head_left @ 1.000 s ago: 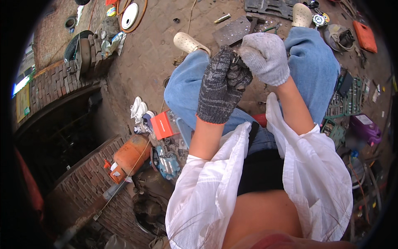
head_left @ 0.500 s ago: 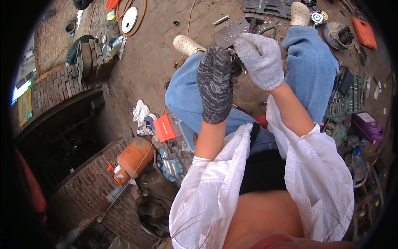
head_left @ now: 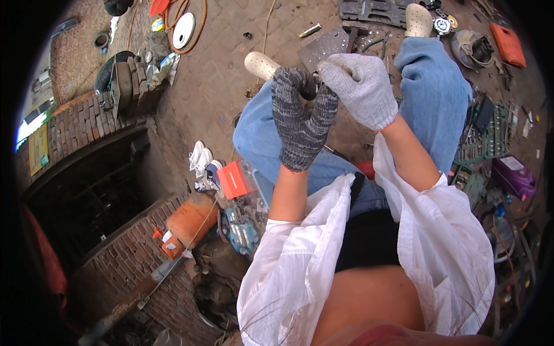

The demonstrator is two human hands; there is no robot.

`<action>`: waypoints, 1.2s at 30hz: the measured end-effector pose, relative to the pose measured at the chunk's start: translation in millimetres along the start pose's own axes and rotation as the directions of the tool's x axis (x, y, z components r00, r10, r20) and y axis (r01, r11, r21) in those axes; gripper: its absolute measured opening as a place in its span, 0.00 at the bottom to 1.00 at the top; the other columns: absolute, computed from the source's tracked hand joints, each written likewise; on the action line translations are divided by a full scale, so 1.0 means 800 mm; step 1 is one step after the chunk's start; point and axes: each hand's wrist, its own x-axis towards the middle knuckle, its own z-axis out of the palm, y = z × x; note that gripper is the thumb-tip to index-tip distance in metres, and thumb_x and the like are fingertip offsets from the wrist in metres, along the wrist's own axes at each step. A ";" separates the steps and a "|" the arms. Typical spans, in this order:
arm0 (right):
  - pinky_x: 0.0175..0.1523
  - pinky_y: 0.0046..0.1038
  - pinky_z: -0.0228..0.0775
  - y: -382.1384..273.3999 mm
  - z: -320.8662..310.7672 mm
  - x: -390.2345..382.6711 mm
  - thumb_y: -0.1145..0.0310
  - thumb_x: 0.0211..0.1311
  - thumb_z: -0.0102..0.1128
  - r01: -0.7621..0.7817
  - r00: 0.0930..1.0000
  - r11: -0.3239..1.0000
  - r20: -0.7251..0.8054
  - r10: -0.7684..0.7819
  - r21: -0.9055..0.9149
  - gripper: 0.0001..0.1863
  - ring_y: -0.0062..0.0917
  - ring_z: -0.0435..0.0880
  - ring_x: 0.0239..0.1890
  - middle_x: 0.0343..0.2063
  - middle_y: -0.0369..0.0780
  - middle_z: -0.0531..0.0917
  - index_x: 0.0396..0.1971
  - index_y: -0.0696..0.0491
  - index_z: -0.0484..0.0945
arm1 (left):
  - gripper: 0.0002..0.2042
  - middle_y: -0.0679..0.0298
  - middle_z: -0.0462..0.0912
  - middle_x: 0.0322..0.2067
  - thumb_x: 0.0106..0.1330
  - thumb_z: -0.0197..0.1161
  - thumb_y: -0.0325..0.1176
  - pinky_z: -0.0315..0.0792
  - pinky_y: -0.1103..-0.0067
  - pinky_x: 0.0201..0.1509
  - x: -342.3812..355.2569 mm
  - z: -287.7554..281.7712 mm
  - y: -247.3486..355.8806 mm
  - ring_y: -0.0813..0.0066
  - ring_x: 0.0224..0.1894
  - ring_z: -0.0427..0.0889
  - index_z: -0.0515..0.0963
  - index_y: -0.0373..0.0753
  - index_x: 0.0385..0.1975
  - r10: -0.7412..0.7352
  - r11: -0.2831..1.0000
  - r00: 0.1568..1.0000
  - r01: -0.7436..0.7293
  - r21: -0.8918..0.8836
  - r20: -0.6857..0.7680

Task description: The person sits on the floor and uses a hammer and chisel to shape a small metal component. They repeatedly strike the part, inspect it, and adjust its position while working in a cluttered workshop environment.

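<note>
My left hand [head_left: 300,118], in a dark grey knit glove, is raised between my knees with its fingers curled around a small dark part [head_left: 310,87]. My right hand [head_left: 360,87], in a light grey knit glove, is closed on the same part from the right, and the two gloves touch. Most of the part is hidden inside the gloves, so its shape is unclear. Both forearms come out of loose white sleeves. My legs in blue jeans [head_left: 433,86] spread to either side.
A grey metal plate [head_left: 326,43] and hand tools lie on the brick ground ahead. An orange gas cylinder [head_left: 187,222] and a small red box [head_left: 235,180] sit at my left. A green socket set [head_left: 490,135] and a purple case [head_left: 511,176] lie at my right.
Both hands have risen slightly and stayed together on the part. My left hand has turned from palm toward the right to its back facing me, fingers curled over the top.
</note>
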 end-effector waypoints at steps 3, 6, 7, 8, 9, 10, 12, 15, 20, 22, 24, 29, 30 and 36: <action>0.24 0.28 0.66 0.010 0.003 -0.003 0.68 0.54 0.53 0.135 0.990 0.988 0.036 -0.133 -0.071 0.07 0.35 0.75 0.21 0.18 0.43 0.75 0.27 0.55 0.76 | 0.13 0.67 0.70 0.26 0.47 0.64 0.25 0.64 0.81 0.35 0.013 -0.015 0.003 0.77 0.28 0.68 0.68 0.36 0.31 0.093 0.981 0.987 -0.113 0.156 0.130; 0.22 0.30 0.64 0.025 -0.003 -0.001 0.72 0.53 0.51 0.294 0.949 0.947 0.161 -0.272 -0.130 0.08 0.34 0.74 0.20 0.18 0.42 0.74 0.34 0.53 0.75 | 0.12 0.64 0.70 0.24 0.44 0.66 0.27 0.63 0.78 0.33 0.025 -0.024 0.010 0.73 0.26 0.69 0.69 0.37 0.25 0.146 0.949 0.959 -0.205 0.241 0.241; 0.22 0.31 0.64 0.030 -0.006 0.001 0.73 0.52 0.51 0.345 0.927 0.928 0.206 -0.314 -0.137 0.11 0.34 0.74 0.20 0.18 0.42 0.74 0.37 0.52 0.74 | 0.11 0.63 0.71 0.24 0.43 0.67 0.27 0.62 0.77 0.32 0.028 -0.026 0.012 0.71 0.26 0.69 0.70 0.38 0.24 0.161 0.939 0.948 -0.233 0.254 0.274; 0.22 0.31 0.64 0.035 -0.007 0.001 0.74 0.51 0.51 0.397 0.908 0.900 0.219 -0.357 -0.178 0.12 0.34 0.74 0.19 0.18 0.42 0.74 0.38 0.51 0.74 | 0.11 0.63 0.71 0.23 0.43 0.67 0.28 0.62 0.76 0.32 0.032 -0.028 0.012 0.69 0.25 0.69 0.70 0.38 0.23 0.228 0.915 0.923 -0.312 0.255 0.312; 0.21 0.31 0.63 0.042 -0.007 0.001 0.75 0.50 0.51 0.447 0.887 0.867 0.234 -0.398 -0.219 0.14 0.34 0.73 0.19 0.18 0.42 0.73 0.39 0.50 0.73 | 0.12 0.63 0.71 0.23 0.42 0.67 0.28 0.62 0.75 0.32 0.038 -0.031 0.009 0.68 0.25 0.69 0.70 0.38 0.23 0.291 0.886 0.891 -0.389 0.252 0.349; 0.21 0.31 0.63 0.044 -0.006 0.000 0.75 0.49 0.51 0.492 0.865 0.832 0.252 -0.434 -0.256 0.16 0.33 0.73 0.18 0.18 0.42 0.73 0.40 0.50 0.72 | 0.12 0.63 0.71 0.23 0.41 0.67 0.28 0.63 0.73 0.32 0.043 -0.034 0.007 0.66 0.25 0.69 0.70 0.39 0.23 0.348 0.853 0.854 -0.460 0.248 0.386; 0.21 0.30 0.63 0.044 -0.005 -0.002 0.76 0.47 0.51 0.470 0.870 0.862 0.266 -0.415 -0.192 0.17 0.34 0.72 0.18 0.16 0.42 0.71 0.41 0.50 0.72 | 0.12 0.63 0.73 0.23 0.40 0.67 0.28 0.63 0.72 0.33 0.052 -0.046 0.005 0.64 0.27 0.71 0.71 0.39 0.23 0.378 0.777 0.781 -0.560 0.288 0.497; 0.22 0.30 0.63 0.043 -0.010 -0.003 0.76 0.48 0.50 0.289 0.900 0.954 0.363 -0.242 -0.080 0.17 0.34 0.72 0.18 0.16 0.43 0.71 0.41 0.50 0.72 | 0.12 0.63 0.74 0.23 0.39 0.66 0.27 0.65 0.71 0.35 0.060 -0.057 -0.001 0.63 0.29 0.72 0.72 0.40 0.24 0.426 0.678 0.688 -0.673 0.297 0.587; 0.26 0.29 0.65 0.032 -0.003 -0.001 0.68 0.53 0.51 0.030 0.963 0.999 0.268 -0.020 -0.032 0.09 0.32 0.74 0.21 0.18 0.44 0.73 0.34 0.54 0.76 | 0.11 0.62 0.75 0.28 0.43 0.64 0.24 0.66 0.73 0.38 0.044 -0.050 -0.014 0.65 0.32 0.73 0.72 0.38 0.28 0.260 0.929 0.871 -0.343 0.138 0.416; 0.28 0.28 0.65 0.024 -0.001 0.002 0.63 0.55 0.51 -0.019 0.988 1.000 0.154 0.022 -0.023 0.12 0.31 0.76 0.23 0.19 0.46 0.74 0.30 0.56 0.76 | 0.09 0.64 0.72 0.30 0.49 0.58 0.26 0.66 0.76 0.42 0.028 -0.034 -0.014 0.70 0.36 0.71 0.70 0.36 0.30 0.036 0.996 0.962 -0.011 -0.093 0.271; 0.28 0.27 0.65 0.028 0.001 0.003 0.60 0.55 0.52 0.052 0.992 0.995 0.117 -0.041 -0.090 0.15 0.31 0.76 0.23 0.18 0.46 0.74 0.27 0.58 0.76 | 0.09 0.66 0.71 0.30 0.51 0.58 0.27 0.66 0.77 0.42 0.012 -0.020 -0.005 0.76 0.37 0.69 0.69 0.36 0.33 -0.293 0.800 0.920 0.385 -0.460 0.261; 0.26 0.26 0.66 0.012 0.002 0.002 0.61 0.53 0.55 -0.063 0.995 0.995 0.067 0.068 -0.072 0.14 0.33 0.77 0.21 0.17 0.47 0.74 0.24 0.60 0.76 | 0.06 0.69 0.71 0.27 0.61 0.52 0.29 0.67 0.85 0.34 0.010 0.007 0.000 0.83 0.28 0.69 0.69 0.35 0.34 -0.259 0.927 0.965 0.256 -0.275 0.026; 0.26 0.26 0.66 0.014 0.004 0.001 0.62 0.52 0.56 -0.023 0.999 0.997 0.028 0.025 -0.079 0.14 0.33 0.77 0.20 0.16 0.47 0.74 0.24 0.60 0.76 | 0.05 0.69 0.71 0.26 0.61 0.52 0.30 0.67 0.85 0.33 0.008 0.008 0.001 0.83 0.28 0.70 0.70 0.35 0.33 -0.347 0.870 0.937 0.340 -0.357 0.046; 0.26 0.25 0.68 0.015 0.001 -0.005 0.64 0.51 0.56 -0.068 0.997 0.997 0.037 0.067 0.047 0.14 0.33 0.77 0.20 0.19 0.48 0.76 0.26 0.61 0.76 | 0.10 0.71 0.70 0.17 0.61 0.53 0.41 0.62 0.86 0.20 0.005 0.001 0.009 0.83 0.17 0.67 0.72 0.41 0.25 -0.668 0.352 0.645 0.714 -0.606 0.372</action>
